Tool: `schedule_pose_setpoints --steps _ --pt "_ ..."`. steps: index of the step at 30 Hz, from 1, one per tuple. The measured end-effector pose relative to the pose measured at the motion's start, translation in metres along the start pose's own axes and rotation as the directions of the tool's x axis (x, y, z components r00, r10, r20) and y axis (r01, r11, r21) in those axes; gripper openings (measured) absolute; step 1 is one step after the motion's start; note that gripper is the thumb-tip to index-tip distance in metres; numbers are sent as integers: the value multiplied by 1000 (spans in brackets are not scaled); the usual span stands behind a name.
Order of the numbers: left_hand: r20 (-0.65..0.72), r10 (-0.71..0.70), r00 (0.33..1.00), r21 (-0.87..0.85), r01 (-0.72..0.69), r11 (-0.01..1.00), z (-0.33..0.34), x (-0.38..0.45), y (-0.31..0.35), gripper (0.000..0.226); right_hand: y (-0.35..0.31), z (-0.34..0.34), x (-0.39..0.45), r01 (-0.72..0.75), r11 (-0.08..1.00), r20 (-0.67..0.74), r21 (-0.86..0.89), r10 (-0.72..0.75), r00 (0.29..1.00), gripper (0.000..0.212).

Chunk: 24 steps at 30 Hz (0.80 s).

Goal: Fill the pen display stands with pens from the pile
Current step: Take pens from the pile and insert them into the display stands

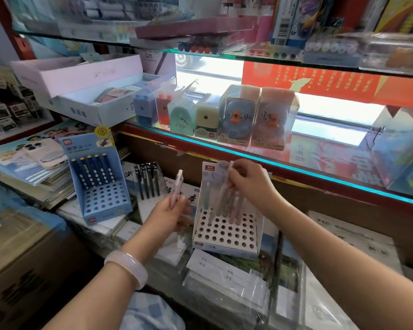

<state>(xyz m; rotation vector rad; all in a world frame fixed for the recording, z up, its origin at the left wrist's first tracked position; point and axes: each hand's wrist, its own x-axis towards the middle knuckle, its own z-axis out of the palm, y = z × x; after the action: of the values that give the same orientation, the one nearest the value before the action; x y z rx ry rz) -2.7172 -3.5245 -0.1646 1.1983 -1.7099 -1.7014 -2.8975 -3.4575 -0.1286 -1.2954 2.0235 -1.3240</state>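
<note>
I'm mid-fill on the white display stand [225, 234], which sits directly under my right hand [247, 178]. That hand pinches the top of a pale pink pen [223, 189] whose tip appears to be at a back-row hole. My left hand [169, 216], just left of the stand, curls around another pink pen [176, 188], held upright. Most holes nearer me are empty. Next, I judge, comes seating this pen fully, then passing the spare across. I cannot see the pile.
</note>
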Motion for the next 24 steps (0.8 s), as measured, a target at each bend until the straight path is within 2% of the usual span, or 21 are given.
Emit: schedule_pose_setpoints --steps 2,4,7,16,19,24 --pt "-8 0 1000 28 0 1000 0 -2 0 26 12 -9 -2 64 986 -70 -155 -76 995 6" --pt "-12 4 1000 30 -4 1000 -1 -3 0 26 26 -14 -8 68 958 -107 -279 -102 989 8" --pt "-3 12 1000 30 -12 999 -1 -4 -2 26 47 -10 -16 61 922 -100 -382 -107 989 13" --pt "-4 13 1000 30 -13 999 -2 -3 -5 26 59 7 -25 93 841 -42 -533 -137 990 20" --pt "-4 15 1000 18 -15 1000 -2 -3 -5 26 62 10 -28 92 848 -59 -522 -143 988 19" --pt "3 16 1000 16 -16 1000 -1 -4 -5 26 66 16 -32 46 835 -40 -549 -81 996 21"
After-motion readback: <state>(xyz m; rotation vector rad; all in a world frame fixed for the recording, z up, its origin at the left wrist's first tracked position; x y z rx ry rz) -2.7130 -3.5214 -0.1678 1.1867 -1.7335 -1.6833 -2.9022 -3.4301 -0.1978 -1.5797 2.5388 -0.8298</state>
